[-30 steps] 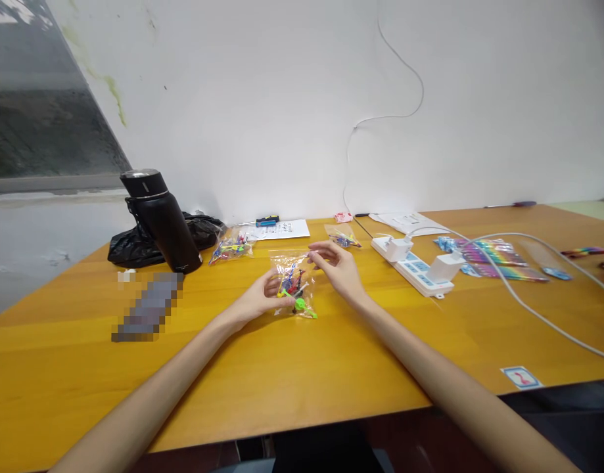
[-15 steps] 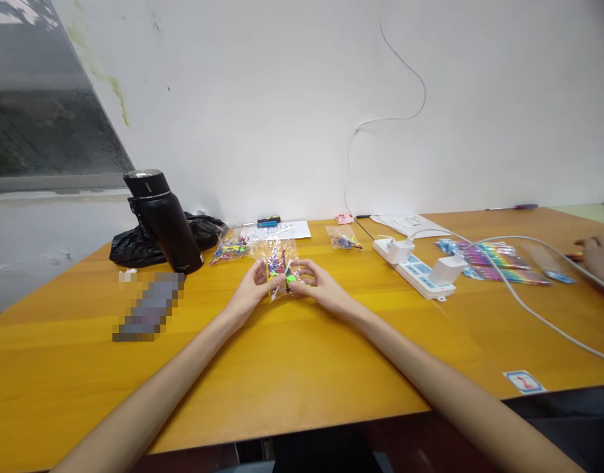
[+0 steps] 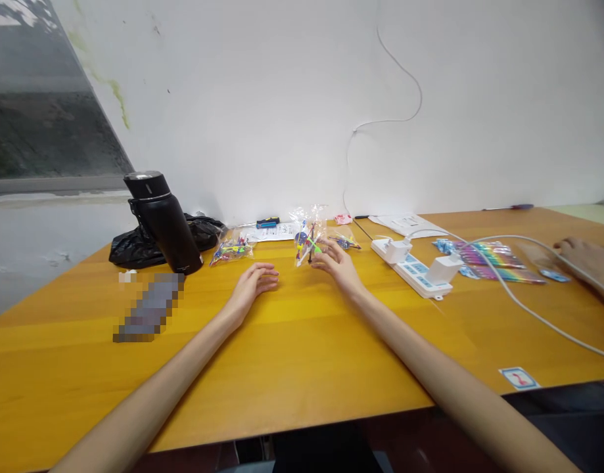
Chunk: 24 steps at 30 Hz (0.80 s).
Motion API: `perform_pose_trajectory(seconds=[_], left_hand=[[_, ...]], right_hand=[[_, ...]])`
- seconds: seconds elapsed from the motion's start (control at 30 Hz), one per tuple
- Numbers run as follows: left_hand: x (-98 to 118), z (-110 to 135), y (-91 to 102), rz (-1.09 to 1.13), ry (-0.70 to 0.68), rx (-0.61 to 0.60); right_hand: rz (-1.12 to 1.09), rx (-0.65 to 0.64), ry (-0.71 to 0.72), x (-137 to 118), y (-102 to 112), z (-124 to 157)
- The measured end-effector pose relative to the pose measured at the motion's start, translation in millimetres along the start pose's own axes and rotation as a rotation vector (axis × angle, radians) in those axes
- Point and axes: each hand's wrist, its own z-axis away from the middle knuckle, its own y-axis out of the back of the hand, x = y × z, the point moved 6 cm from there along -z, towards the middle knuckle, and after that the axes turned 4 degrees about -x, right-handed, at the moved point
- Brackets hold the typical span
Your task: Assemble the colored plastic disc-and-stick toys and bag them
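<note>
My right hand [image 3: 337, 267] pinches a small clear plastic bag [image 3: 307, 235] of colourful little parts and holds it upright just above the yellow wooden table [image 3: 292, 355]. My left hand [image 3: 252, 286] rests on the table to the left of it, fingers loosely spread and holding nothing. Two similar filled bags lie farther back: one [image 3: 231, 247] to the left near the bottle, one [image 3: 345, 239] just behind my right hand.
A black bottle [image 3: 161, 220] stands before a black bag [image 3: 134, 244] at the back left. A white power strip [image 3: 417, 270] with chargers and cables lies to the right, beside rainbow packets [image 3: 496, 263]. Another person's hand [image 3: 585, 257] rests at the far right. Papers [image 3: 277, 230] lie by the wall.
My left hand has let go of the bag and dropped to the table. My right hand has carried the bag up, back and to the right.
</note>
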Motion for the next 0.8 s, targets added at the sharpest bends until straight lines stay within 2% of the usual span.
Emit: perform_pose_trajectory(seconds=[0.17,0.23,0.33,0.47,0.63,0.8], left_hand=[[-3,-1,-1.7,-0.083,-0.008,-0.073],[-3,-1,-1.3,-0.095,-0.01,-0.082],[-3,-1,-1.7,-0.11,-0.011,-0.091],[-1,1,-4.0,-0.115,-0.003,-0.086],[2,4,-6.7,-0.122,-0.004,-0.086],[1,4,-6.4,-0.126,-0.002,-0.088]], right_hand=[[0.017,0.076,0.011,-4,20,-9],[0.006,0.195,0.034,-4,39,-14],[-0.068,0.455,0.054,-1,77,-18],[-0.236,0.689,-0.039,14,111,-17],[-0.289,0.802,-0.095,26,126,-19],[-0.3,0.837,-0.089,29,135,-22]])
